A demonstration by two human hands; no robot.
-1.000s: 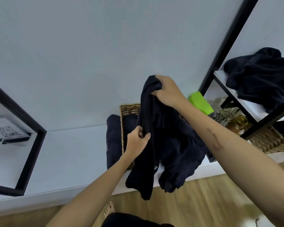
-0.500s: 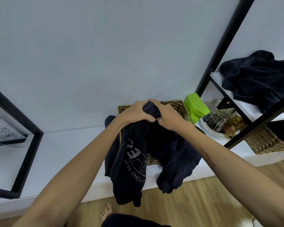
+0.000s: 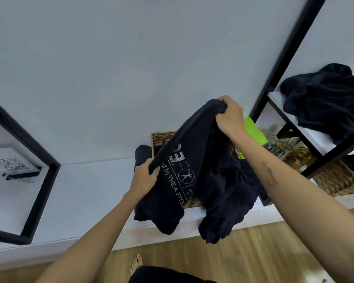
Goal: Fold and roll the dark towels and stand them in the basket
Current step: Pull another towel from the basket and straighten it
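A dark navy towel (image 3: pixel 208 160) with white printed lettering hangs in the air over the wicker basket (image 3: pixel 161 137). My right hand (image 3: pixel 230 115) grips its bunched top corner, raised high. Lower and to the left, my left hand (image 3: pixel 144 177) pinches the towel's edge. The loose cloth drapes down past the white ledge (image 3: pixel 86 186). The towel hides most of the basket. Another dark towel (image 3: pixel 142 155) sits against the basket's left side. A heap of dark towels (image 3: pixel 323 101) lies on the right-hand shelf.
A black metal shelf frame (image 3: pixel 284 64) stands at the right, with glass jars (image 3: pixel 284 148), a green object (image 3: pixel 253 129) and a second wicker basket (image 3: pixel 335 178) beneath. Another black frame (image 3: pixel 39 180) is at the left, beside a QR-code card (image 3: pixel 10 165). Wooden floor and my bare foot (image 3: pixel 136 264) lie below.
My hands, together at the towel's top half a second ago, have moved apart: the right rose up and right, the left slid down and left along the edge, spreading the towel.
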